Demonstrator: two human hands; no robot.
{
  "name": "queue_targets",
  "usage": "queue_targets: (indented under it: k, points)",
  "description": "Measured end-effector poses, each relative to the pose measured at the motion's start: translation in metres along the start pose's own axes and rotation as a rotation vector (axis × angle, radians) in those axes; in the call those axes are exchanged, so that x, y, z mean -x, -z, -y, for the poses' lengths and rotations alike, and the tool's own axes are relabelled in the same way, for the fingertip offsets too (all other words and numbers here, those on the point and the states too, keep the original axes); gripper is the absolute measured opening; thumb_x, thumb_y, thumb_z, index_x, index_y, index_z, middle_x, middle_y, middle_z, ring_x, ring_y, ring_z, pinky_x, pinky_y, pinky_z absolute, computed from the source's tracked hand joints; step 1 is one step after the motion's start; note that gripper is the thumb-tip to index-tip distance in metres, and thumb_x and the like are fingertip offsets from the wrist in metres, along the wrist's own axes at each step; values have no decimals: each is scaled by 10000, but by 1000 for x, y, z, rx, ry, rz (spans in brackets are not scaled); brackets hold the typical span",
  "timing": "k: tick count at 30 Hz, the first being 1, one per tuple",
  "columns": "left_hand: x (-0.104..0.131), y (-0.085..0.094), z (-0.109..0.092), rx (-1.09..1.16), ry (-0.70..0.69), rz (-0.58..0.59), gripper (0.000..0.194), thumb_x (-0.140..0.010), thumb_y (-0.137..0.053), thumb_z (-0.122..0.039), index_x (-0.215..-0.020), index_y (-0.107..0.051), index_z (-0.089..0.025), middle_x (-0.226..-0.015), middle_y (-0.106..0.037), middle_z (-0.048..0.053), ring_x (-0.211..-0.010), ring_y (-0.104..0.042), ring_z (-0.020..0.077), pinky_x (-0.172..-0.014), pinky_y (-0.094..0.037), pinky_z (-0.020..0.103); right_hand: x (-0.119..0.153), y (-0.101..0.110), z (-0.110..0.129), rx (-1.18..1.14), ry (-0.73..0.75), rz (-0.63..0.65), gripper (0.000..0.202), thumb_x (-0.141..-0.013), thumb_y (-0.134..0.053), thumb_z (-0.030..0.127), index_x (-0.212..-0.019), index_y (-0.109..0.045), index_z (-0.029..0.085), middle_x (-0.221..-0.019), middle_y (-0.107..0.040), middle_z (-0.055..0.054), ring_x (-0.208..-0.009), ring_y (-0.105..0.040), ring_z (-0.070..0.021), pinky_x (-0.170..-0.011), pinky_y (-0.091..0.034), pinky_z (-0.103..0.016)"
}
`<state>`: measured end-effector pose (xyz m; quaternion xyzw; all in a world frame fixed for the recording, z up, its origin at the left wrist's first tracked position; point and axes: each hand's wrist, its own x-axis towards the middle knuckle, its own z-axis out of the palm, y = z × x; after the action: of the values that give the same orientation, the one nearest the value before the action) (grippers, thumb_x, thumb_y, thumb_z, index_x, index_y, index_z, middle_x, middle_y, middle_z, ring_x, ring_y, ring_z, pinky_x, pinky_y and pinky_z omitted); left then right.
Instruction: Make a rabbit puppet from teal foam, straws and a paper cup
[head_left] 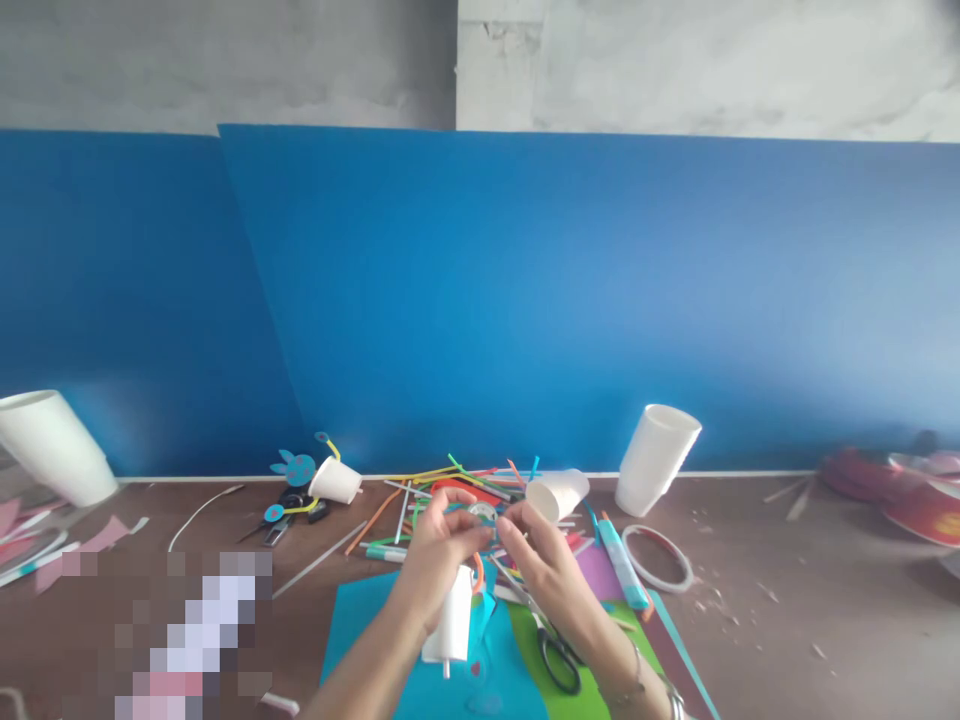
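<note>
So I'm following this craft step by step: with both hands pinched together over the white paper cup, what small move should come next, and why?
Probably press the small round piece down and check that it sits. The left hand and right hand pinch it between fingertips just above the white paper cup. It looks loose, though it is too small to read clearly. The black-handled scissors lie unused on the green paper sheet.

Blue boards (570,300) lean against a grey wall (675,60) — brown tabletop (825,620) below.

Single head cam, worn above the table (787,610), faces fwd & slightly down toward the blue backdrop (570,300) w/ grey wall above, hands (442,550) close at bottom centre, clutter mid-range, no 2nd view to overlap.
</note>
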<state>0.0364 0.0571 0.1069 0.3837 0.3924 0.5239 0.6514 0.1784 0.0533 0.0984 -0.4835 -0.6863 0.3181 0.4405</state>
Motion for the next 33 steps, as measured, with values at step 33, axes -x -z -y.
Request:
queue_targets:
  k: [33]
  points:
    - [1, -3, -1, -410, -179, -22, 192, -746, -604, -330, -647, -532, -181, -593, -495, -31, -548, -471, 115, -528, -359, 217, 0, 4, -3, 118, 218, -256, 170, -902, -478, 309, -858, -594, 192, -746, -615, -31, -653, -550, -158, -571, -432, -265]
